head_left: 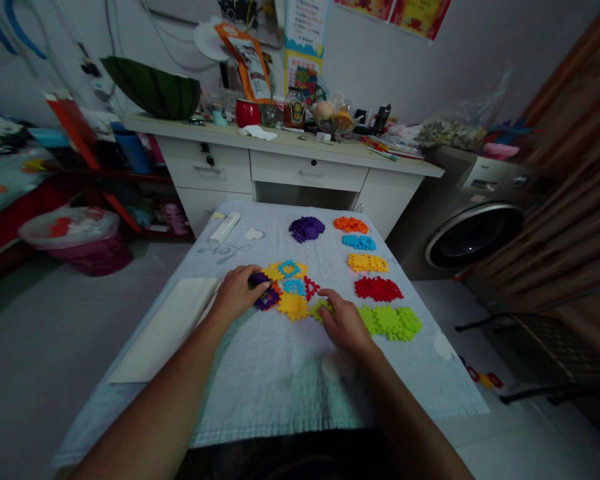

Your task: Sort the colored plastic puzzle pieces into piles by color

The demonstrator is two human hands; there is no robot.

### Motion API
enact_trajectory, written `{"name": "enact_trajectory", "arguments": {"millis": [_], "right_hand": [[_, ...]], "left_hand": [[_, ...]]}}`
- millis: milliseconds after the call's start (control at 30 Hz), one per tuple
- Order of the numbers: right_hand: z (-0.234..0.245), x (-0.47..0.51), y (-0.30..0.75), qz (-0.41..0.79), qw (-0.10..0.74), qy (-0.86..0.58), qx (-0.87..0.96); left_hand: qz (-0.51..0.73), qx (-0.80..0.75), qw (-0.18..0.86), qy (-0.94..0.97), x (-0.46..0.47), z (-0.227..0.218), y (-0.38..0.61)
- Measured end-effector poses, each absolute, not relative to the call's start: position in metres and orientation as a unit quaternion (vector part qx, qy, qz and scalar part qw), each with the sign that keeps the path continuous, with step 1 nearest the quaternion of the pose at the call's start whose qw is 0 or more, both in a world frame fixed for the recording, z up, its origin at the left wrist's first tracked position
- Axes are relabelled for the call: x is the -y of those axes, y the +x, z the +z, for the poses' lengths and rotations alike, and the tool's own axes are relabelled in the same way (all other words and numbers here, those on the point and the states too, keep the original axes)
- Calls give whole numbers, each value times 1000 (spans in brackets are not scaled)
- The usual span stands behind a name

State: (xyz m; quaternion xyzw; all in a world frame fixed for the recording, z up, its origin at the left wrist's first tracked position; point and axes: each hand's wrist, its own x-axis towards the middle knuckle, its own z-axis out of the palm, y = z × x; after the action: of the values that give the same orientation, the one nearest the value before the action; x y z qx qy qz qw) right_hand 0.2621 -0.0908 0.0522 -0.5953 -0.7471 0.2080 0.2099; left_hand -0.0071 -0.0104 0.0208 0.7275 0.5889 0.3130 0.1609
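Interlocking pieces worked at with both hands; joining step apparently in hand

A small multicoloured cluster lies flat mid-table [280, 387], between the hands. At its left end, a purple piece [267, 299] is held by the left hand [241, 288], fingers clamped on it, thumb on top. At its right end, a green piece [315, 309] is pinched by the right hand [347, 323], thumb and index finger closed on it. Between them are seen a yellow piece [293, 306], a blue square [294, 287], a blue ring [289, 269] and a red triangle [311, 288]. Whether all are locked together cannot be told.

Step in hand, as judged: green piece being fitted beside the yellow one, the other end steadied. For the next move, toothed edges need to be lined up and pressed flat, with the left side kept from sliding on the cloth.

Spare pieces are sorted by colour: purple pile [307, 229] beyond the cluster; orange pile [351, 225], blue pile [359, 242], yellow pile [368, 263], red pile [379, 289] and green pile [393, 323] down the right side, the green one just beside the right hand.
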Motion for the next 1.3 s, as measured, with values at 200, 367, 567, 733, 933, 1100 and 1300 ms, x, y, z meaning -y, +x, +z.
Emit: {"name": "enact_trajectory", "arguments": {"millis": [200, 367, 567, 733, 933, 1100, 1300], "right_hand": [[48, 89, 261, 133, 207, -611, 752], [44, 91, 261, 69, 128, -645, 750], [44, 91, 258, 83, 106, -637, 759], [52, 95, 269, 120, 171, -589, 781], [75, 112, 324, 134, 233, -558, 785], [83, 122, 395, 103, 217, -610, 755], [75, 130, 442, 100, 156, -645, 741]], "left_hand": [[354, -606, 243, 670, 9, 19, -8], [373, -598, 263, 659, 9, 19, -6], [390, -582, 256, 666, 12, 24, -5], [406, -565, 257, 671, 12, 25, -5], [424, -562, 266, 659, 15, 30, -3], [426, -566, 261, 656, 19, 35, 2], [422, -571, 268, 651, 15, 30, -1]]}}
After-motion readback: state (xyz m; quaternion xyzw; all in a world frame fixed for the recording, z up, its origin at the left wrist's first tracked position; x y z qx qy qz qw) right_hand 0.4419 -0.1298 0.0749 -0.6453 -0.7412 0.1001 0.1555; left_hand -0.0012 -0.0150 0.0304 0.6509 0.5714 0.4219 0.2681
